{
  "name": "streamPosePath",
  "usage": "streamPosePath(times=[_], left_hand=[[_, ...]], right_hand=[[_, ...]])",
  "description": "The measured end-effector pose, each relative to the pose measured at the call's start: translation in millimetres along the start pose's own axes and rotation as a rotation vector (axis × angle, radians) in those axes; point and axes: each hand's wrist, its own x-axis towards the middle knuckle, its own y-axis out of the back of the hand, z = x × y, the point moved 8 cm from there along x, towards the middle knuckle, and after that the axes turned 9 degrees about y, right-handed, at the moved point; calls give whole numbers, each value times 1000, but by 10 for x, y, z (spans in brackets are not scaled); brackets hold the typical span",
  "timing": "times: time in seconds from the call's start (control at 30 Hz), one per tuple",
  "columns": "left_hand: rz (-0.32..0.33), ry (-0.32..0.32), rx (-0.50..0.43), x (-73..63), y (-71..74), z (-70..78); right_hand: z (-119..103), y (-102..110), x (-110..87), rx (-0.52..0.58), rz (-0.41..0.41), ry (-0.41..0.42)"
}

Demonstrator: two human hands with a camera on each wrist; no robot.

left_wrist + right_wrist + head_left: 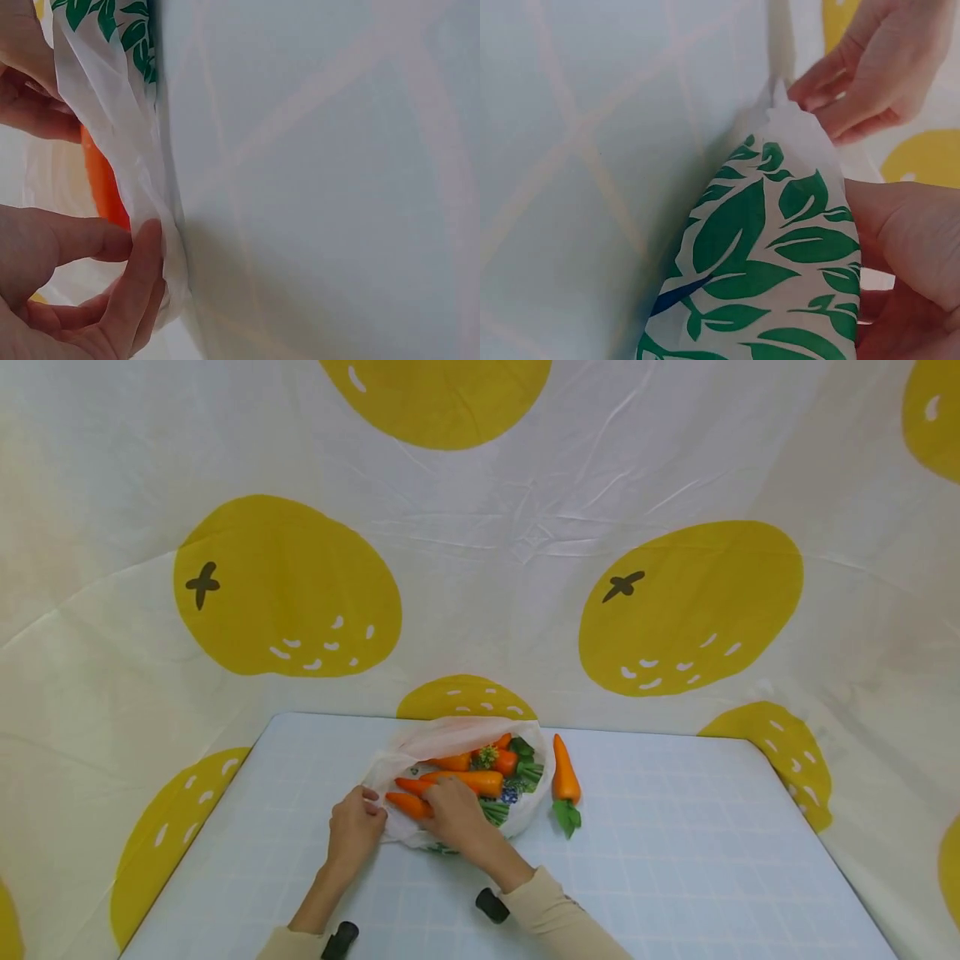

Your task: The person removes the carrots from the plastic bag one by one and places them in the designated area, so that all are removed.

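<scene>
A white plastic bag with green leaf print lies on the table, its mouth open to the left. My left hand pinches the bag's rim between thumb and fingers, plain in the left wrist view. My right hand reaches into the mouth and grips an orange carrot, whose tip points left; the bag's printed side hides its fingertips in the right wrist view. Beside that hand, a larger carrot and other orange vegetables with green tops lie in the bag.
Just right of the bag lies a loose carrot with green leaves toward me. The pale checked table extends to both sides. Behind it hangs a white cloth with yellow fruit print.
</scene>
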Motion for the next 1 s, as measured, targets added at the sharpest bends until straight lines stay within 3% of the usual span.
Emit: streamPosePath(times=[0.27,0.43,0.57,0.8,1.0], left_hand=[[-36,36,-3,19,-16,-7],[-38,25,0,8,5,23],[-13,-4,1,2,16,52],[39,-62,7,-14,40,115],[25,-51,11,-37,46,132]], right_hand=[[86,38,-81,107,-119,-92],[152,105,-149,295,-134,-161],[250,177,-175,411,-76,-191],[392,398,-204,470,64,-188],[572,512,-264,546,159,-239]])
